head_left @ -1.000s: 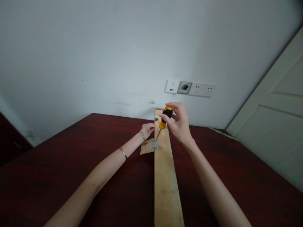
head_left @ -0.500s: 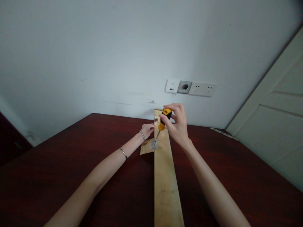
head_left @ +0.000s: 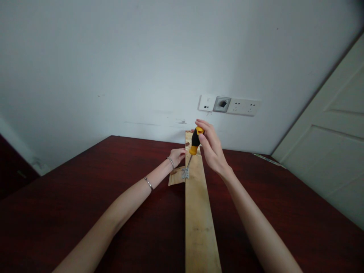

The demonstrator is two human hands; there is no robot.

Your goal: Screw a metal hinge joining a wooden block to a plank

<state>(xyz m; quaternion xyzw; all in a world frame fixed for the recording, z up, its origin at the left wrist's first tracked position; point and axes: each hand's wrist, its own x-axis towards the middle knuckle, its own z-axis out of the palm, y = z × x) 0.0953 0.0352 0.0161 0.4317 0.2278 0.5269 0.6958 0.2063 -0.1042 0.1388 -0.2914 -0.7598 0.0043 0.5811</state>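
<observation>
A long wooden board (head_left: 199,212) runs away from me across the dark red table. On its left edge sits a small metal hinge (head_left: 185,173), which spans to a short wooden piece (head_left: 176,177) on the left. My right hand (head_left: 212,148) has its fingers around the yellow and black handle of a screwdriver (head_left: 196,140). The screwdriver leans, its tip down at the hinge. My left hand (head_left: 178,156) grips the board's left edge just beyond the hinge; some of its fingertips are hidden by the board.
The dark red table (head_left: 136,170) meets a white wall (head_left: 136,68) at the back. Wall sockets (head_left: 243,107) are mounted beyond the board's far end. At the right stands a white panelled door (head_left: 335,151); a thin strip (head_left: 269,160) lies near the table's back right edge.
My right hand has shifted slightly up and its fingers have turned and straightened around the screwdriver handle. The handle stands a little more upright. My left hand and the board stay put.
</observation>
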